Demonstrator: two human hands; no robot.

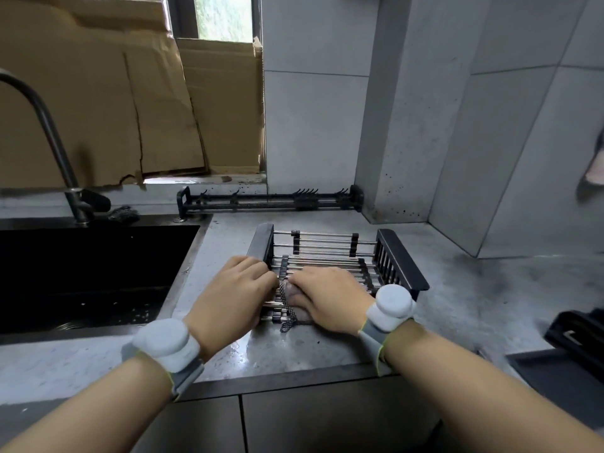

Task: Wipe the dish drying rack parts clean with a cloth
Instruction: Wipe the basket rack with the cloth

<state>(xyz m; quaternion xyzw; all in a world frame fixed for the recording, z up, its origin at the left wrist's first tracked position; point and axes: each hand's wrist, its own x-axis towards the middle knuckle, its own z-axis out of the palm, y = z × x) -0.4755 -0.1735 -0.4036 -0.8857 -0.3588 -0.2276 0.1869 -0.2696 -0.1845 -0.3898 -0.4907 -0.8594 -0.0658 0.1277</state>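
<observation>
Rack [385,253] sits on the grey countertop [457,299], just right of the black sink [91,273] and close to the counter's front edge; it is a basket of steel rods between two black end panels, lying flat. Your left hand [232,295] rests at the rack's near left corner, fingers curled over the left end panel and the outermost rods, holding the frame; your right hand [330,299] lies palm down on the rods just beside it, fingers bent over a cloth [289,317] and pressing it against the bars. Only part of the cloth shows (a pale bunched portion under the fingers and a dark mesh strip hanging off the rack's near edge onto the counter); whether the thumb wraps under it, I cannot tell. Both wrists carry grey bands with white rounded modules; the two hands are nearly touching at the fingertips.

A second rack part [271,201], a long black rail with hooks, lies against the back wall behind the basket, well apart from your hands. A dark faucet [49,132] rises at the sink's rear left; flattened cardboard [130,109] leans across the window behind it. Water droplets mark the counter near your left wrist; a black tray-like item [575,335] sits at the right edge, partly out of view.
</observation>
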